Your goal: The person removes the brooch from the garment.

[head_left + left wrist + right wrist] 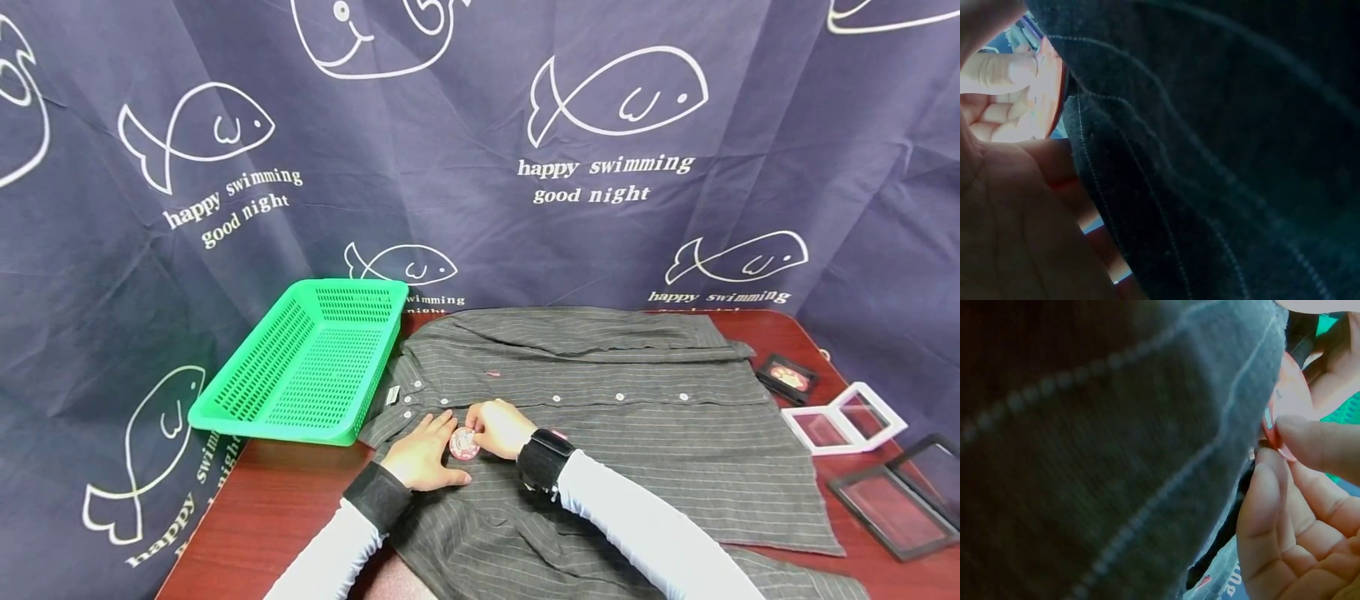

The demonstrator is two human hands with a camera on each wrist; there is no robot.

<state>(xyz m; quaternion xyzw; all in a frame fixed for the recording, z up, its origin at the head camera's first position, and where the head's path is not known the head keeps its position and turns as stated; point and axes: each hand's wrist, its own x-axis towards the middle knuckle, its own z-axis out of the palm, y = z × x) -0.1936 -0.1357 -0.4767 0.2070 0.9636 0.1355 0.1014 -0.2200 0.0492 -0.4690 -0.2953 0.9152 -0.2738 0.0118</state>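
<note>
A dark grey pinstriped button shirt (pixel 637 450) lies spread over the table. On its chest area, below the collar, is a round red-and-white badge (pixel 464 444). My right hand (pixel 502 427) pinches the edge of that badge between thumb and forefinger; the right wrist view shows the thumb on the badge (pixel 1293 390), its other fingers curled. My left hand (pixel 422 454) rests on the shirt just left of the badge, fingers extended and thumb spread. In the left wrist view, raised cloth (pixel 1147 156) fills much of the picture and only the side of the badge (pixel 1052 87) shows.
A green plastic basket (pixel 341 433) stands at the left, beside the collar. On the right side of the reddish table (pixel 262 500) are a black case with a round badge (pixel 790 377), an unfolded white frame (pixel 843 425) and an unfolded black frame (pixel 896 500). A patterned curtain (pixel 480 183) hangs behind.
</note>
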